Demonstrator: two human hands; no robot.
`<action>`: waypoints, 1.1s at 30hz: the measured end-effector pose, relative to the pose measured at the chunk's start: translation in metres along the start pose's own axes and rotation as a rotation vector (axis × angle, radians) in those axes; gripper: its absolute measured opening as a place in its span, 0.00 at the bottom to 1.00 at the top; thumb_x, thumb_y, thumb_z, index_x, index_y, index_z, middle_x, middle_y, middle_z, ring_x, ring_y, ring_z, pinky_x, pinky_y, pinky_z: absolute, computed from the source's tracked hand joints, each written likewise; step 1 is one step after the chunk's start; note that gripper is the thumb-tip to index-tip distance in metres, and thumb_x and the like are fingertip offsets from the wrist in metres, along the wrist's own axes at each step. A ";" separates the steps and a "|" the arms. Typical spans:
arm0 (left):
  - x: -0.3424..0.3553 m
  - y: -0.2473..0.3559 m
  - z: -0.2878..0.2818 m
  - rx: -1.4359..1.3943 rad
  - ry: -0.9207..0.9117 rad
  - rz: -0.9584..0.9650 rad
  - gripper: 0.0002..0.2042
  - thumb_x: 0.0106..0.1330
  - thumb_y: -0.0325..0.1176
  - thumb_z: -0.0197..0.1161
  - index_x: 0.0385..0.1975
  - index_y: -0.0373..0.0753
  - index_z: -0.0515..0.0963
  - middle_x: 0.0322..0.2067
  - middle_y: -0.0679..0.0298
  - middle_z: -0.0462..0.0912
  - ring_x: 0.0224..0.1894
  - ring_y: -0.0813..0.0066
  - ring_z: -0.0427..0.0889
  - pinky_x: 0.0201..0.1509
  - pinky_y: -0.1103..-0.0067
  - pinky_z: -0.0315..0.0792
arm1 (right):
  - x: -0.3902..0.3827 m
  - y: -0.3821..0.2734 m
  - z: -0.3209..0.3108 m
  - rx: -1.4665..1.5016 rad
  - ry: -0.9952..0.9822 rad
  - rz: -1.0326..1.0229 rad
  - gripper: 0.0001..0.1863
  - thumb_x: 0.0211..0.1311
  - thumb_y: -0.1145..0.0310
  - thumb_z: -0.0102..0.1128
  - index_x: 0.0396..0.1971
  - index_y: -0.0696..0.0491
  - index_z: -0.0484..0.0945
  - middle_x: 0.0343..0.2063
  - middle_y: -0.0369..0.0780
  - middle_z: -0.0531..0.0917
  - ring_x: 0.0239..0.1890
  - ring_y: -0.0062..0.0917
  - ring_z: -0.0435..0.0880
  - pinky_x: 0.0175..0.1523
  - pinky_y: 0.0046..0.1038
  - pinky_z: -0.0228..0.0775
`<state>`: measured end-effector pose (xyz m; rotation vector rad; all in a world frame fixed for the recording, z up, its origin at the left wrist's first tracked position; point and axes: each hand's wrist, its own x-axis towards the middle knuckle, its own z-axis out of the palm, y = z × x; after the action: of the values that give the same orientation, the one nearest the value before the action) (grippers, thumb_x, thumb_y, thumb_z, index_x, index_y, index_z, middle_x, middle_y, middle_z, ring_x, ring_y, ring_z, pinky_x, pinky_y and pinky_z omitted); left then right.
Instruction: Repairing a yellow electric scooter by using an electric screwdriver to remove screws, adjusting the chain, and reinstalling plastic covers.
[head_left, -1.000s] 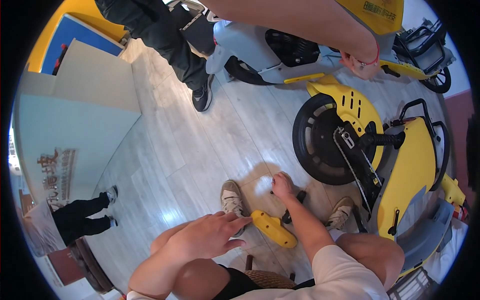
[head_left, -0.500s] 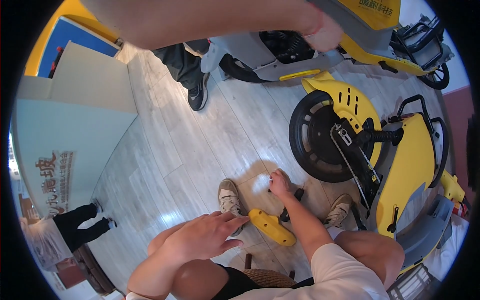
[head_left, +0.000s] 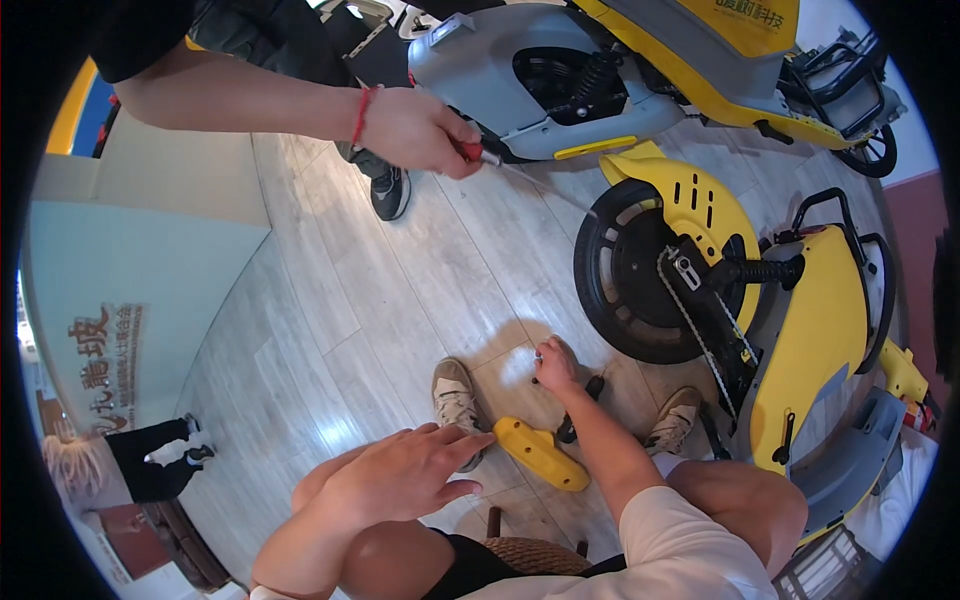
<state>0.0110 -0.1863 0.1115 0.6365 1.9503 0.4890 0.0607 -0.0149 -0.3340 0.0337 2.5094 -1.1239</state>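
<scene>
My left hand (head_left: 430, 465) hovers near my left knee with its fingers apart and bent loosely, close to a yellow plastic part (head_left: 540, 455) lying on the floor beside my shoe (head_left: 455, 400). My right hand (head_left: 553, 365) is low in front of me, fingers curled round something small that I cannot make out. Just right of it lies a black tool (head_left: 570, 425), partly hidden by my forearm. A yellow and grey scooter (head_left: 810, 350) rests tipped over at my right, with its rear wheel (head_left: 630, 270), chain (head_left: 680, 310) and yellow mudguard (head_left: 710, 200) exposed.
A co-worker's hand (head_left: 420, 135) holds a red-handled screwdriver (head_left: 478, 153) with a long shaft. Behind stands another scooter (head_left: 470, 70). A curved pale counter (head_left: 130, 250) runs along the left, with another person's legs (head_left: 150, 465) below it. I sit on a woven stool (head_left: 530, 550).
The co-worker's arm has swung down and left, and the screwdriver now shows in that hand. My own hands are nearly unmoved.
</scene>
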 end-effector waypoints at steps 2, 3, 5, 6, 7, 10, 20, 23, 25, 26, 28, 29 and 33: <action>0.000 0.000 0.000 0.004 0.002 0.008 0.26 0.67 0.44 0.53 0.59 0.34 0.63 0.42 0.51 0.76 0.45 0.52 0.76 0.51 0.66 0.70 | 0.000 -0.001 -0.001 0.004 0.002 0.002 0.08 0.48 0.73 0.62 0.30 0.54 0.75 0.38 0.43 0.73 0.45 0.39 0.74 0.50 0.37 0.67; 0.001 0.000 0.000 0.004 0.001 0.008 0.26 0.67 0.44 0.53 0.59 0.34 0.63 0.42 0.51 0.76 0.45 0.52 0.76 0.51 0.66 0.70 | -0.001 -0.001 -0.001 0.007 0.005 0.004 0.08 0.48 0.74 0.62 0.30 0.55 0.75 0.38 0.43 0.73 0.45 0.39 0.74 0.50 0.37 0.67; 0.001 0.000 0.000 -0.005 -0.009 -0.001 0.26 0.67 0.44 0.53 0.59 0.34 0.63 0.42 0.51 0.76 0.45 0.52 0.76 0.52 0.66 0.70 | 0.000 -0.001 -0.001 0.021 0.001 0.014 0.08 0.48 0.74 0.62 0.29 0.55 0.75 0.37 0.43 0.73 0.45 0.39 0.74 0.50 0.37 0.67; 0.002 0.000 0.000 -0.005 -0.011 0.001 0.26 0.67 0.44 0.53 0.59 0.34 0.63 0.42 0.51 0.76 0.45 0.52 0.76 0.52 0.66 0.70 | 0.000 0.001 -0.001 0.034 -0.003 0.025 0.07 0.48 0.74 0.62 0.29 0.55 0.75 0.37 0.43 0.73 0.44 0.39 0.74 0.50 0.37 0.67; 0.003 -0.001 0.001 -0.009 -0.004 0.012 0.26 0.67 0.44 0.53 0.59 0.34 0.63 0.42 0.51 0.76 0.45 0.51 0.76 0.52 0.66 0.70 | -0.001 0.003 -0.001 0.033 -0.002 0.028 0.07 0.48 0.74 0.62 0.29 0.55 0.75 0.37 0.43 0.73 0.44 0.39 0.74 0.50 0.37 0.67; -0.002 0.000 0.003 -0.011 0.011 0.014 0.26 0.67 0.44 0.53 0.59 0.34 0.63 0.42 0.51 0.76 0.45 0.51 0.76 0.52 0.66 0.70 | 0.000 -0.001 0.002 0.025 0.010 0.007 0.07 0.47 0.74 0.62 0.28 0.55 0.75 0.36 0.44 0.73 0.44 0.39 0.74 0.50 0.37 0.67; 0.006 0.000 -0.002 -0.002 0.005 0.017 0.26 0.66 0.43 0.54 0.59 0.34 0.62 0.43 0.51 0.76 0.46 0.52 0.76 0.52 0.66 0.70 | 0.004 0.005 -0.004 0.038 0.040 0.009 0.08 0.45 0.75 0.64 0.26 0.54 0.75 0.35 0.43 0.74 0.42 0.39 0.75 0.46 0.37 0.69; -0.006 0.003 -0.007 -0.005 0.026 -0.010 0.26 0.66 0.42 0.55 0.59 0.34 0.62 0.42 0.52 0.76 0.46 0.53 0.76 0.51 0.65 0.70 | 0.007 -0.010 -0.004 -0.016 0.044 -0.051 0.07 0.44 0.73 0.63 0.26 0.54 0.76 0.33 0.43 0.75 0.42 0.39 0.75 0.46 0.37 0.69; -0.009 -0.003 0.000 -0.017 0.040 -0.005 0.26 0.66 0.42 0.55 0.60 0.35 0.62 0.43 0.51 0.76 0.47 0.51 0.75 0.52 0.65 0.69 | 0.012 -0.011 -0.003 -0.079 0.084 -0.125 0.07 0.43 0.73 0.62 0.26 0.54 0.77 0.32 0.43 0.76 0.42 0.40 0.75 0.46 0.37 0.70; -0.012 -0.006 0.005 -0.030 0.046 -0.001 0.26 0.66 0.41 0.55 0.60 0.35 0.61 0.44 0.50 0.76 0.47 0.49 0.75 0.52 0.64 0.69 | 0.011 -0.007 0.003 -0.062 0.100 -0.158 0.08 0.42 0.73 0.61 0.26 0.54 0.77 0.33 0.44 0.77 0.43 0.40 0.75 0.47 0.37 0.70; -0.018 -0.015 0.021 -0.039 0.124 0.007 0.26 0.65 0.41 0.56 0.59 0.35 0.62 0.43 0.50 0.76 0.47 0.50 0.75 0.52 0.64 0.69 | 0.009 -0.003 0.015 0.002 0.057 -0.120 0.09 0.41 0.76 0.59 0.28 0.56 0.78 0.36 0.46 0.78 0.44 0.42 0.75 0.49 0.37 0.69; -0.017 -0.017 0.028 -0.056 0.120 -0.005 0.25 0.64 0.41 0.57 0.58 0.36 0.63 0.43 0.50 0.76 0.47 0.50 0.75 0.52 0.64 0.69 | 0.001 -0.004 0.018 0.095 0.073 -0.122 0.10 0.40 0.77 0.59 0.28 0.57 0.77 0.35 0.47 0.78 0.43 0.44 0.74 0.49 0.38 0.69; 0.006 -0.014 0.032 -0.041 0.114 -0.075 0.25 0.63 0.43 0.59 0.56 0.36 0.66 0.43 0.50 0.76 0.48 0.50 0.75 0.52 0.63 0.69 | -0.004 0.030 -0.002 -0.075 0.028 -0.141 0.11 0.36 0.81 0.62 0.26 0.59 0.75 0.31 0.48 0.75 0.39 0.44 0.74 0.46 0.39 0.69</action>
<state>0.0343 -0.1917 0.0855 0.5170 2.0585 0.5266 0.0693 0.0079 -0.3524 -0.1507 2.6104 -1.0887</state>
